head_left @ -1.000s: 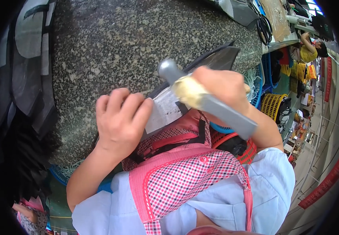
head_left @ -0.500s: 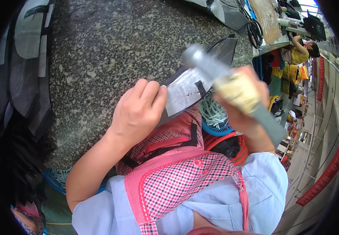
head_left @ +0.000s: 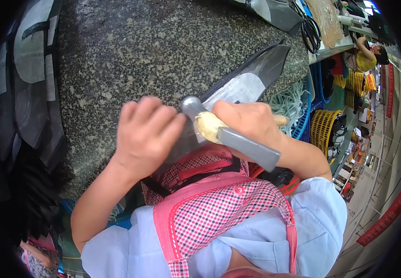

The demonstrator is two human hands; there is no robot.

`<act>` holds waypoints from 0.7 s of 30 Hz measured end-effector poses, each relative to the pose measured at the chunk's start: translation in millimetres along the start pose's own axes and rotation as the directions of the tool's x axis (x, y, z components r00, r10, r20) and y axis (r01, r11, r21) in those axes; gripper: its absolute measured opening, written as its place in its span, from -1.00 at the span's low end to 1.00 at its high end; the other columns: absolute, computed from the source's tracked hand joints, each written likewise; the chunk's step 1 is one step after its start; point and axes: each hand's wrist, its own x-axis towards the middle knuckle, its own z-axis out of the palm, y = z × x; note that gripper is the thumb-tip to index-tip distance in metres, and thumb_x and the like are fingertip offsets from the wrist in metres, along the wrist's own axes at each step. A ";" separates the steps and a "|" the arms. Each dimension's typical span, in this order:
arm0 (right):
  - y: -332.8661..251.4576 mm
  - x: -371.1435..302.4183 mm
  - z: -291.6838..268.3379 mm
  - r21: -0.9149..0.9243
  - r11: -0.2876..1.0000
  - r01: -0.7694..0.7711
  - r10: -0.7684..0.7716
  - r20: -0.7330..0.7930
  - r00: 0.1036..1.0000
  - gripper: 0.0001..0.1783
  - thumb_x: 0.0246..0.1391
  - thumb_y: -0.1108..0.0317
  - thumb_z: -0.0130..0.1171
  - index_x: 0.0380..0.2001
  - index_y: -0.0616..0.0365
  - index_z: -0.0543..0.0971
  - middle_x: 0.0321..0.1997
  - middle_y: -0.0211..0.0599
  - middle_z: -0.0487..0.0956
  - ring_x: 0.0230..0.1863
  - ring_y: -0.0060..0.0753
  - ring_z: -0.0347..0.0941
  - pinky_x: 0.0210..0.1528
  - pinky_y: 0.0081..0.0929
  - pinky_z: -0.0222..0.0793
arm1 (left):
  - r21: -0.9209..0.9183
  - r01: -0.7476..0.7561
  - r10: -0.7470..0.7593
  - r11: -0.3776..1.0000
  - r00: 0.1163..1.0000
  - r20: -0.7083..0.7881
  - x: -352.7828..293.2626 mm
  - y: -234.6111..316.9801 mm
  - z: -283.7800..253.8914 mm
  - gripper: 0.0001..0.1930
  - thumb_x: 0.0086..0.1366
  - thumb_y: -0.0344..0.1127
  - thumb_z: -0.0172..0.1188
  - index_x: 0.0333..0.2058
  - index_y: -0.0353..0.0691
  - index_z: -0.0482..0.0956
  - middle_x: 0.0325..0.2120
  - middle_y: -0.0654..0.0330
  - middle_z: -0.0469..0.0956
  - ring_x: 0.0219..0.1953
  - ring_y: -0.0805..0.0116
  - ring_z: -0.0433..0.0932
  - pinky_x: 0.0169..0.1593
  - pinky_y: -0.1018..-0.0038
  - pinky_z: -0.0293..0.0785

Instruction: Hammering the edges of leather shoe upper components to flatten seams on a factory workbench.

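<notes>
My right hand (head_left: pixel 251 121) is closed round the pale wooden handle of a hammer (head_left: pixel 249 147). The hammer's rounded metal face rests low over a dark leather-like piece (head_left: pixel 274 62) with a white backing patch (head_left: pixel 242 88). That piece lies slanted across the front edge of a speckled stone slab (head_left: pixel 117 60), its pointed end toward the far right. My left hand (head_left: pixel 147 132), slightly blurred, has its fingers curled at the near left end of the piece and seems to pinch its edge. The fingertips are partly hidden.
Similar dark pieces with white patches hang over the slab's left side (head_left: pixel 31 83). Another lies at the far right edge (head_left: pixel 279 16), near a coiled black cable (head_left: pixel 310 30). Blue baskets (head_left: pixel 304 109) with pale strips and a yellow basket (head_left: pixel 323 132) stand right. A person in yellow (head_left: pixel 364 55) sits beyond.
The hammer has come down and left, from raised over the right end of the piece to close beside my left hand. My left hand has shifted slightly left, its fingers more curled.
</notes>
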 end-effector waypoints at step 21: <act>-10.9 33.2 -25.8 -0.067 0.985 0.161 -0.168 -0.106 0.980 -0.72 -0.13 0.24 0.19 -0.46 0.14 0.35 -0.62 -0.32 0.47 -0.62 -0.30 0.48 -0.61 -0.41 0.36 | 0.120 -0.044 0.042 0.992 0.999 0.018 -22.0 -13.3 -18.1 -0.80 -0.10 -0.29 0.14 -0.40 -0.08 0.55 -0.44 0.37 0.43 -0.26 0.35 0.42 -0.19 0.32 0.22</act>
